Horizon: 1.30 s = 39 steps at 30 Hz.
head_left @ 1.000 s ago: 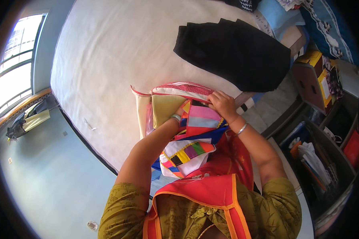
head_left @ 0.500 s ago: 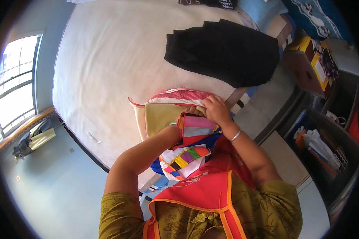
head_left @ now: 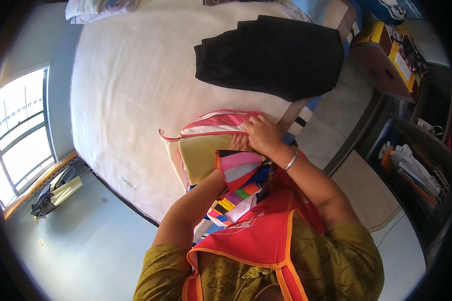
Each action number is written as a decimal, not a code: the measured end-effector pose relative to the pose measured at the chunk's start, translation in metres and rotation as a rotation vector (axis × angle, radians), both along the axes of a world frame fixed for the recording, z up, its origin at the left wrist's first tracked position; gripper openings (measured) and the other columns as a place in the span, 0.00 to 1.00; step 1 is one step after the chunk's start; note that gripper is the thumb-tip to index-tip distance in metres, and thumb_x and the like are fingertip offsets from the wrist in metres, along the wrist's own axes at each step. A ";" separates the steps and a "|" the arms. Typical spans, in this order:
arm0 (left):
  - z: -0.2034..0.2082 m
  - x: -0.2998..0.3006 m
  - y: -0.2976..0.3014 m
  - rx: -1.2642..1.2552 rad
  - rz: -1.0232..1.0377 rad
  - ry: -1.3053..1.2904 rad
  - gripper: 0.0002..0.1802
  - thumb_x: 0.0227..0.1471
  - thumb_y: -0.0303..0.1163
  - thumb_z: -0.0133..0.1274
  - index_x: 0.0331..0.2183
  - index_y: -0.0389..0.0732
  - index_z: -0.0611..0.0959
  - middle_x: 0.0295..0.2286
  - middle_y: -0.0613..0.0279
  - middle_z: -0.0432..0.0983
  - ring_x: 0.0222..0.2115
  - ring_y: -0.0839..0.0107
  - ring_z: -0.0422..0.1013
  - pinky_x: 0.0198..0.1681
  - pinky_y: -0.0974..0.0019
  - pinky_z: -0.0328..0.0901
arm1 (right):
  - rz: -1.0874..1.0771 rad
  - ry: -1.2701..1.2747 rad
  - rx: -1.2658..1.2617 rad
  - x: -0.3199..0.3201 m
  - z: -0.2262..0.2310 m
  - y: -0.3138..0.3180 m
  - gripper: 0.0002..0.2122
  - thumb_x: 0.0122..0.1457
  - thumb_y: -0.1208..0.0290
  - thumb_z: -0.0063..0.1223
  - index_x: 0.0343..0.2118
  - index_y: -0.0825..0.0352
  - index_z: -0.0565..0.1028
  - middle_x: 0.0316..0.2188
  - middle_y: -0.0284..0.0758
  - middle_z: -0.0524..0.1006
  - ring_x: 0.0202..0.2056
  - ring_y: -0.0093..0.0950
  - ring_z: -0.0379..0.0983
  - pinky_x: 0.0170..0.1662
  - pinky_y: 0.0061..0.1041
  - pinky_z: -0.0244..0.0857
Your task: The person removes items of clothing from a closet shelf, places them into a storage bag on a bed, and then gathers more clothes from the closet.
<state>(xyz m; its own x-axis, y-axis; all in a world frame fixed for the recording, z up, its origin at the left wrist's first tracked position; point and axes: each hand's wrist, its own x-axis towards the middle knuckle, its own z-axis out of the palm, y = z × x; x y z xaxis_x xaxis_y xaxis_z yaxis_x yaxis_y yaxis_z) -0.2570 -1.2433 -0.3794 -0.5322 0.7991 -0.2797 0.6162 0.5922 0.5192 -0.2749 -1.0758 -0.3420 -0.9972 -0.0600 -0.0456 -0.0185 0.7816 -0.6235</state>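
A red dotted bag (head_left: 221,120) with white trim and a red zipper edge lies at the near side of the bed, its pale yellow inner face (head_left: 198,153) showing. My right hand (head_left: 263,135) is closed on the bag's right end, at the trim. Beside it, the fingers of my left hand (head_left: 240,143) are bent against the zipper edge, gripping it; the thumb is hidden. A multicoloured patchwork cloth (head_left: 240,168) covers my left wrist, and more patchwork (head_left: 236,200) hangs below it, against my red apron (head_left: 246,236).
Folded black cloth (head_left: 271,57) lies farther up the bed (head_left: 130,90). Folded bedding (head_left: 100,10) sits at the far left corner. On the right stand open dark drawers (head_left: 412,165) holding papers and bags, and a yellow box (head_left: 374,32). A window (head_left: 22,130) is at left.
My left fingers have come up into view at the zipper edge, straighter than before. The patchwork over my left wrist has shifted slightly down. My right hand still grips the bag. The whole view has shifted.
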 end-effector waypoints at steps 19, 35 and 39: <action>0.017 -0.018 0.029 -0.060 -0.244 0.128 0.23 0.45 0.44 0.42 0.43 0.46 0.73 0.43 0.56 0.67 0.48 0.62 0.59 0.55 0.55 0.46 | 0.170 -0.011 0.015 -0.007 -0.002 -0.001 0.05 0.46 0.73 0.46 0.26 0.66 0.72 0.26 0.38 0.74 0.32 0.35 0.72 0.30 0.31 0.69; 0.013 -0.021 0.031 -0.035 -0.235 0.144 0.20 0.45 0.40 0.43 0.42 0.45 0.74 0.42 0.56 0.68 0.47 0.63 0.60 0.55 0.55 0.46 | 0.281 -0.098 0.000 -0.017 0.000 0.001 0.06 0.47 0.75 0.46 0.30 0.66 0.70 0.30 0.39 0.72 0.37 0.36 0.70 0.35 0.31 0.68; 0.014 -0.016 0.026 0.005 -0.231 0.170 0.20 0.45 0.39 0.43 0.41 0.45 0.74 0.42 0.56 0.68 0.47 0.64 0.60 0.55 0.55 0.46 | 0.292 -0.028 0.013 -0.015 0.006 0.002 0.07 0.47 0.77 0.44 0.31 0.65 0.70 0.30 0.39 0.71 0.35 0.35 0.70 0.34 0.31 0.68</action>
